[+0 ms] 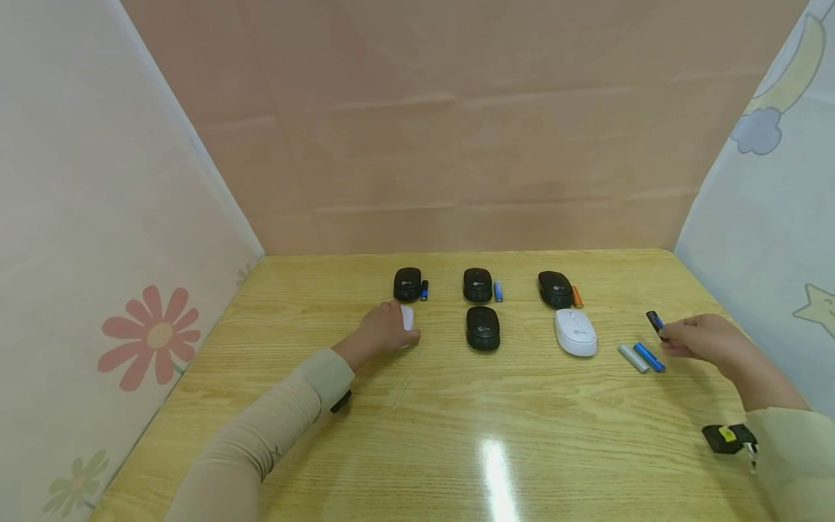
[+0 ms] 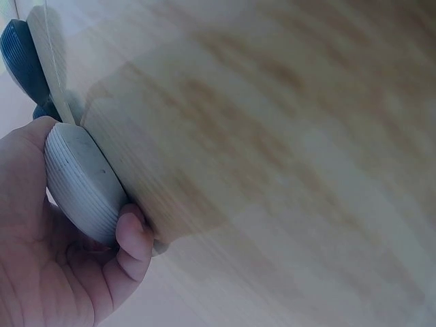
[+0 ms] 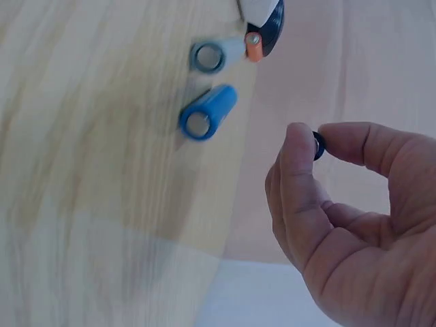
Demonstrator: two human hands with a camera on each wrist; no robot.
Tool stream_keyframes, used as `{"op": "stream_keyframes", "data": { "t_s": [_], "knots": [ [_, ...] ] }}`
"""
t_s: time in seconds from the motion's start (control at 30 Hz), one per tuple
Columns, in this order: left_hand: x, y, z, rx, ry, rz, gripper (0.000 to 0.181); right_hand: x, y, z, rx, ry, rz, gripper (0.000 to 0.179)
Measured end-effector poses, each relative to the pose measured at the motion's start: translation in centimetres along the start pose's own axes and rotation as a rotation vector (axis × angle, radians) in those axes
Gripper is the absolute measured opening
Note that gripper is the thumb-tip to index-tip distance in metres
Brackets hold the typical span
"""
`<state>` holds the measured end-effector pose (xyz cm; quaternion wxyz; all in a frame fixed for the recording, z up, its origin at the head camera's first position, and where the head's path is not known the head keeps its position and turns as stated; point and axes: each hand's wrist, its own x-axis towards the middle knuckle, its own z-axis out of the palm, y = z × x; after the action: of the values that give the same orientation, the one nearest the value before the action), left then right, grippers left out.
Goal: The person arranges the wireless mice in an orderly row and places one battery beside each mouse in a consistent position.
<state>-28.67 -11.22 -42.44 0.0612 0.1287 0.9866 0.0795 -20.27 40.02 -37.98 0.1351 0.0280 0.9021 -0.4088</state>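
With fingers curled round its sides, my left hand grips a white computer mouse on the table, just in front of a black mouse. The hand hides much of the mouse in the head view. At the right, my right hand pinches a dark battery between thumb and fingers; only its end shows in the right wrist view. Below and left of that hand lie a blue battery and a silver-grey battery, side by side. Another white mouse rests left of them.
Along the back, a black mouse has a light blue battery beside it, and another black mouse an orange battery. A dark blue battery lies near the left one. A third black mouse sits mid-table. Papered walls enclose the table.
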Motion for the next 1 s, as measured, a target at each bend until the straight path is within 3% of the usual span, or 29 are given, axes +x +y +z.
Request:
{"op": "stream_keyframes", "data": {
  "t_s": [0.37,1.0],
  "knots": [
    [0.0,0.0,0.0,-0.005,-0.002,-0.002,0.078,0.5,-2.9,1.8,0.176,0.023,-0.083,0.060],
    [0.1,0.0,0.1,-0.003,-0.007,-0.002,0.078,2.1,-9.0,7.3,0.245,-0.048,-0.141,0.048]
  ]
}}
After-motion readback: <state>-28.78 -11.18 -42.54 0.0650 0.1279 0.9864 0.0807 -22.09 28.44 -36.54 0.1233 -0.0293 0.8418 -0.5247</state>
